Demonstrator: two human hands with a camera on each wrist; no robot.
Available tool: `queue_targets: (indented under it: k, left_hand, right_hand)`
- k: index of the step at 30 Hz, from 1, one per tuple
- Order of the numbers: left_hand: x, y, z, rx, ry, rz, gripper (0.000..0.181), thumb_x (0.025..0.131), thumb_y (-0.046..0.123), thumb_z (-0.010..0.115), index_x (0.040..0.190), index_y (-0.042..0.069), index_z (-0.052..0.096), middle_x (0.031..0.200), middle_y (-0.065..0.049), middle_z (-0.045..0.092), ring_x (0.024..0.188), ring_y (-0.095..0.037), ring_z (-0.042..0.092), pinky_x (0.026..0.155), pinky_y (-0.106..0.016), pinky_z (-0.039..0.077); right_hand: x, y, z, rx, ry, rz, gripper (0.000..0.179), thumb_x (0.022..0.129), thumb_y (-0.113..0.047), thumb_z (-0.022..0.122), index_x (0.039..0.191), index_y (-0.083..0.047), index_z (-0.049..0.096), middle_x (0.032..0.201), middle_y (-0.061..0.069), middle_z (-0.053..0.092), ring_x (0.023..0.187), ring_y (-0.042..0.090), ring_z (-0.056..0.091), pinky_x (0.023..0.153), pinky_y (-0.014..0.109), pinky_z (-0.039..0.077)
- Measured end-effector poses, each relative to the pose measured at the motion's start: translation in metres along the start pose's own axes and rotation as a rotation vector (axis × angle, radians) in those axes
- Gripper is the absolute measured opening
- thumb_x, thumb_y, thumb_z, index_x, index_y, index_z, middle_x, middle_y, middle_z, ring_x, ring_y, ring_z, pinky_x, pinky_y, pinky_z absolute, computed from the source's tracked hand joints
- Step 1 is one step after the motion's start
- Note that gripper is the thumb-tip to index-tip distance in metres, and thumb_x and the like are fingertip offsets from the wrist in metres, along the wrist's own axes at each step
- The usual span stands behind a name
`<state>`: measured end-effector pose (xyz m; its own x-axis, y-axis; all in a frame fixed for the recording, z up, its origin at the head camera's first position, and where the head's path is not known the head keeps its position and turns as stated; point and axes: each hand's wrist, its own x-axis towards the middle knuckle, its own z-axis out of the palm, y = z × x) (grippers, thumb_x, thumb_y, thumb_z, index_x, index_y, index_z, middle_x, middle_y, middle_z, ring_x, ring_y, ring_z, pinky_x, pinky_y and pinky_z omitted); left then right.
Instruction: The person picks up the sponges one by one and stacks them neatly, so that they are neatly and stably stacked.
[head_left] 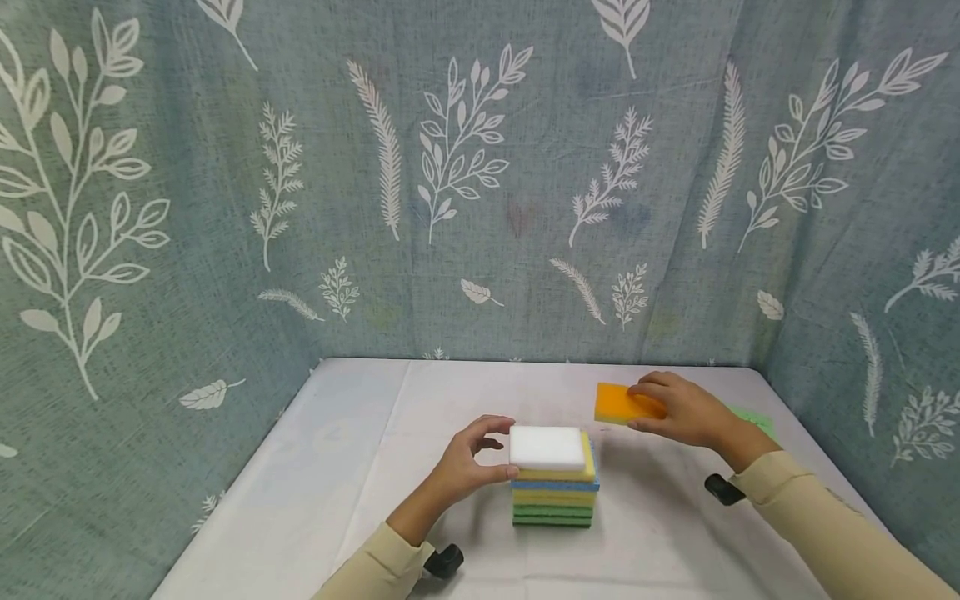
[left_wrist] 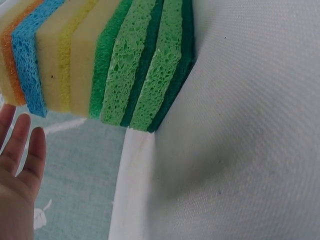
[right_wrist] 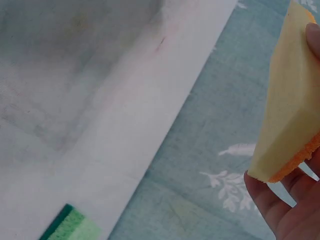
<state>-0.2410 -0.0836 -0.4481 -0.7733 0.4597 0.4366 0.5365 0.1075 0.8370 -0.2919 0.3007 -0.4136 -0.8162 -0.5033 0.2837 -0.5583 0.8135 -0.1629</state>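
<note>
Sponge slab (head_left: 617, 403), orange, pinched by right fingers (head_left: 654, 388); left fingers (left_wrist: 37, 152) spread beside porous stack (left_wrist: 95, 62).

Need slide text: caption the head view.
Left hand beside a sponge stack; right hand gripping an orange-topped sponge.

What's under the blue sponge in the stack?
Below the blue sponge, the left wrist view shows cream and yellow layers, then green sponges down to the white table. Only side edges show; the faces stacked together and the tabletop beneath are covered.
</note>
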Motion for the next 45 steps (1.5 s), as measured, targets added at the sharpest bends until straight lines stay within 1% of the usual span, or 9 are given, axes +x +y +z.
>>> queue_targets:
  k: [7, 11, 14, 18, 25, 30, 35, 40, 45]
  left_hand:
    - [0.0, -0.001, 0.0, 0.002, 0.001, -0.003, 0.057, 0.078, 0.009, 0.082, 0.129, 0.005, 0.058, 0.123, -0.008, 0.058, 0.118, -0.038, 0.051, 0.094, -0.058, 0.044]
    - [0.001, -0.012, 0.002, 0.006, 0.014, 0.01, 0.058, 0.077, 0.011, 0.083, 0.129, 0.009, 0.058, 0.123, -0.004, 0.059, 0.117, -0.037, 0.052, 0.093, -0.053, 0.045]
    - [0.001, -0.012, 0.001, 0.016, 0.017, 0.028, 0.057, 0.077, 0.012, 0.083, 0.129, 0.009, 0.058, 0.122, -0.004, 0.059, 0.115, -0.038, 0.052, 0.092, -0.051, 0.047]
    - [0.001, -0.003, 0.0, 0.021, 0.006, 0.04, 0.056, 0.078, 0.009, 0.082, 0.128, 0.004, 0.058, 0.122, -0.01, 0.059, 0.114, -0.041, 0.052, 0.09, -0.053, 0.047]
    - [0.004, -0.032, 0.002, 0.031, 0.021, 0.032, 0.06, 0.076, 0.008, 0.083, 0.13, 0.004, 0.057, 0.124, -0.007, 0.058, 0.115, -0.027, 0.053, 0.091, -0.054, 0.047]
    - [0.004, -0.039, 0.002, 0.026, 0.02, 0.015, 0.059, 0.077, 0.019, 0.084, 0.13, 0.014, 0.058, 0.123, 0.002, 0.058, 0.115, -0.018, 0.053, 0.093, -0.044, 0.048]
    - [0.004, -0.041, 0.001, 0.026, 0.014, 0.022, 0.058, 0.078, 0.024, 0.084, 0.13, 0.021, 0.058, 0.124, 0.003, 0.058, 0.116, -0.02, 0.053, 0.093, -0.042, 0.048]
    - [0.005, -0.042, 0.002, 0.025, 0.013, 0.012, 0.059, 0.077, 0.019, 0.084, 0.13, 0.02, 0.058, 0.123, 0.003, 0.058, 0.116, -0.021, 0.053, 0.093, -0.043, 0.048]
    - [0.005, -0.036, 0.001, 0.033, 0.014, 0.024, 0.06, 0.077, 0.01, 0.083, 0.131, 0.011, 0.057, 0.124, -0.005, 0.059, 0.115, -0.029, 0.053, 0.093, -0.052, 0.047]
  right_hand:
    - [-0.002, -0.01, -0.007, 0.002, 0.001, 0.005, 0.063, 0.084, -0.063, 0.064, 0.125, -0.016, 0.066, 0.125, 0.007, 0.057, 0.109, 0.028, 0.055, 0.092, 0.053, 0.047]
    - [-0.003, -0.016, -0.011, 0.014, 0.022, -0.014, 0.059, 0.084, -0.059, 0.067, 0.124, -0.016, 0.066, 0.126, 0.006, 0.057, 0.109, 0.027, 0.055, 0.092, 0.052, 0.048]
    - [-0.002, -0.023, -0.015, 0.037, 0.038, -0.033, 0.06, 0.083, -0.06, 0.067, 0.125, -0.017, 0.066, 0.126, 0.005, 0.056, 0.11, 0.026, 0.055, 0.092, 0.051, 0.048]
    - [-0.001, -0.031, -0.017, 0.061, 0.06, -0.072, 0.062, 0.083, -0.064, 0.063, 0.125, -0.018, 0.066, 0.126, 0.003, 0.056, 0.111, 0.025, 0.054, 0.093, 0.05, 0.048]
    - [0.002, -0.045, -0.018, 0.067, 0.112, -0.178, 0.053, 0.083, -0.056, 0.07, 0.121, -0.018, 0.068, 0.123, 0.001, 0.057, 0.109, 0.022, 0.055, 0.091, 0.046, 0.049]
    - [0.002, -0.051, -0.019, 0.064, 0.134, -0.221, 0.051, 0.083, -0.053, 0.072, 0.121, -0.019, 0.068, 0.123, 0.0, 0.057, 0.111, 0.022, 0.055, 0.092, 0.046, 0.049]
    - [0.003, -0.057, -0.017, 0.054, 0.147, -0.264, 0.05, 0.083, -0.052, 0.072, 0.121, -0.02, 0.067, 0.121, -0.002, 0.057, 0.11, 0.02, 0.055, 0.091, 0.045, 0.049]
    - [0.004, -0.064, -0.016, 0.047, 0.14, -0.283, 0.05, 0.084, -0.053, 0.071, 0.121, -0.02, 0.067, 0.121, -0.003, 0.058, 0.109, 0.018, 0.056, 0.09, 0.043, 0.05]
    - [0.007, -0.072, -0.015, 0.066, 0.133, -0.275, 0.05, 0.084, -0.053, 0.071, 0.122, -0.02, 0.067, 0.121, -0.004, 0.058, 0.11, 0.018, 0.055, 0.092, 0.043, 0.049]
